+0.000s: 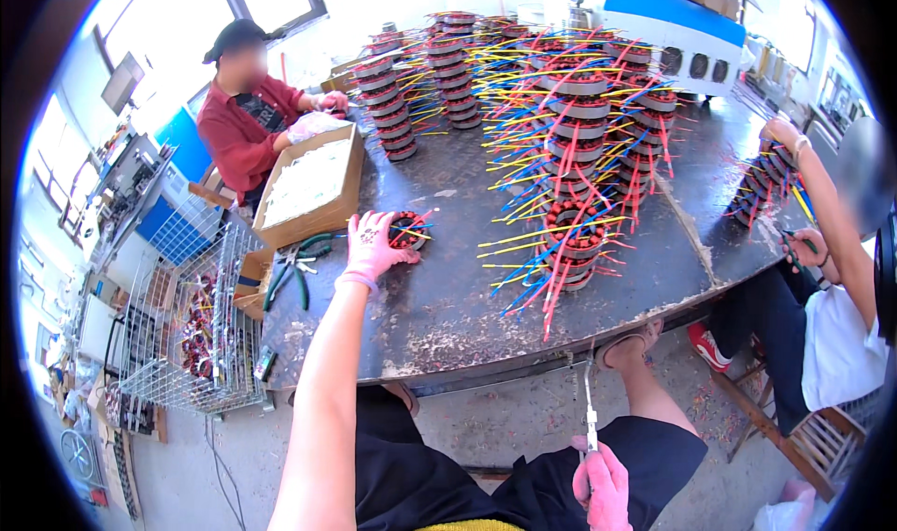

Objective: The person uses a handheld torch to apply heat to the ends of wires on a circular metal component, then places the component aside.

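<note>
A single motor stator [408, 232], a ring wound with copper-red coils and short colored wires, lies on the dark table. My left hand [370, 243], in a pink glove, holds it from the left, with the thumb on the near side and the fingers along the far side. Low over my lap, my right hand [605, 487], gloved too, is closed round a slim tool [590, 417] with a whitish body and a thin bent metal tip; its exact kind is unclear. Green-handled pliers [301, 271] lie to the left of my left hand.
Tall stacks of wired stators [572, 143] crowd the table's middle, wires sticking out sideways. An open cardboard box [346, 171] stands far left, near a person in red. At right, another person's hand holds green-handled cutters [802, 246] near more stators. A wire basket [192, 372] stands left.
</note>
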Tool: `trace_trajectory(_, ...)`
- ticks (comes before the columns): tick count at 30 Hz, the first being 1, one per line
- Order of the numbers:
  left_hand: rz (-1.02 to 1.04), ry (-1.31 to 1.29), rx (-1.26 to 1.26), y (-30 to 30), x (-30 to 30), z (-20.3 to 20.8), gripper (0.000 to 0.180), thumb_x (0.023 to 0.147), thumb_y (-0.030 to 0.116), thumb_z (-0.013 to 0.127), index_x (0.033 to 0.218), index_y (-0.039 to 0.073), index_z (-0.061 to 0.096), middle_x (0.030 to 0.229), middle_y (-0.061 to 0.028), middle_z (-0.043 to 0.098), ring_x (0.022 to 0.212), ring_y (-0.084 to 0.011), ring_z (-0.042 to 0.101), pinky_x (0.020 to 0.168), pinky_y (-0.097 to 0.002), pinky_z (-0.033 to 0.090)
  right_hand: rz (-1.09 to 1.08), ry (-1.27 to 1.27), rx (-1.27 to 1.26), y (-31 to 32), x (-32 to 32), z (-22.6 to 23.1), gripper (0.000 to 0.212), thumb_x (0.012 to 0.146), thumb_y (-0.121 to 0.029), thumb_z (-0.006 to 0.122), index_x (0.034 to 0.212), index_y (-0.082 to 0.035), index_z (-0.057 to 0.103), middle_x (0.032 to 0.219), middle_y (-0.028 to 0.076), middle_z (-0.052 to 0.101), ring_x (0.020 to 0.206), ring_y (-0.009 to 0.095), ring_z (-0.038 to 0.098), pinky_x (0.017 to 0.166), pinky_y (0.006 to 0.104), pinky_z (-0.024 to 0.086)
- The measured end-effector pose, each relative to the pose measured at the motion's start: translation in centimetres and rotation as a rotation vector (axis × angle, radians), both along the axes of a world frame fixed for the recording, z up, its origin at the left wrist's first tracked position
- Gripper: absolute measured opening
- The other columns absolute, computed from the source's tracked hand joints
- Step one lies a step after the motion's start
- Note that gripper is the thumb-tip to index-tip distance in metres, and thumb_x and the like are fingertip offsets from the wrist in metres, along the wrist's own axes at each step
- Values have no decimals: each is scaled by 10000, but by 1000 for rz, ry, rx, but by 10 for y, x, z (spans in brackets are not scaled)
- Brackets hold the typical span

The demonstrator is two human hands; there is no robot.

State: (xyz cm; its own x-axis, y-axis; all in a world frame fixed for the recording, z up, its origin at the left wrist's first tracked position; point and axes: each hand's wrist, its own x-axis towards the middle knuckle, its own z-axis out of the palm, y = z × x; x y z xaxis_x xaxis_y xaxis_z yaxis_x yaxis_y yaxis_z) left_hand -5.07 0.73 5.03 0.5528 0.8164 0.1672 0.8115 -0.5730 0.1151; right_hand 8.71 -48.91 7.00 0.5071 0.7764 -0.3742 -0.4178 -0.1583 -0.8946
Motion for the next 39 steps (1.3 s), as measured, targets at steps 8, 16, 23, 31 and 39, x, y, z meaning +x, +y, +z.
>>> trace_trajectory(8, -414, -450, -129, -111, 61, 89, 509, 822, 323, 777, 1205, 23, 627, 1242, -130, 611, 1093, -245, 630, 921, -348, 504, -28, 144, 86, -10, 20, -12, 382, 1042, -239, 478, 1295, 44, 525, 589, -41, 453, 480, 37, 351, 446, 210, 246)
trace_trajectory(16, -426, -406, -325, -155, 169, 92, 1309, 620, 652, 801, 1499, -91, 179, 1443, -283, 425, 1334, -356, 458, 1095, -392, 386, -53, 82, 86, -15, 22, 14, 440, 1042, -297, 486, 1324, 40, 510, 602, -46, 459, 486, 30, 346, 447, 203, 245)
trace_trajectory(23, -381, -461, -258, -154, 183, 69, 1194, 602, 590, 840, 1441, -59, 293, 1339, -269, 517, 1234, -363, 540, 1022, -400, 451, -82, 90, 114, -26, 26, 3, 420, 1041, -296, 479, 1291, 36, 536, 595, -51, 453, 476, 29, 339, 441, 199, 235)
trace_trajectory(31, -498, -360, -292, -173, 57, 97, 1146, 590, 442, 884, 1439, -89, 327, 1357, -226, 532, 1255, -325, 527, 1061, -390, 402, -35, -24, 39, -17, 12, 15, 444, 1024, -339, 485, 1234, 44, 569, 530, -33, 460, 401, 39, 337, 375, 204, 219)
trace_trajectory(39, -410, -206, -200, -160, -69, 27, 1060, 571, 470, 871, 1406, -12, 431, 1315, -203, 540, 1268, -356, 488, 1104, -452, 345, 310, 223, -39, 17, -28, -2, 386, 1022, -238, 524, 1300, 29, 529, 671, -47, 463, 590, 47, 401, 546, 211, 299)
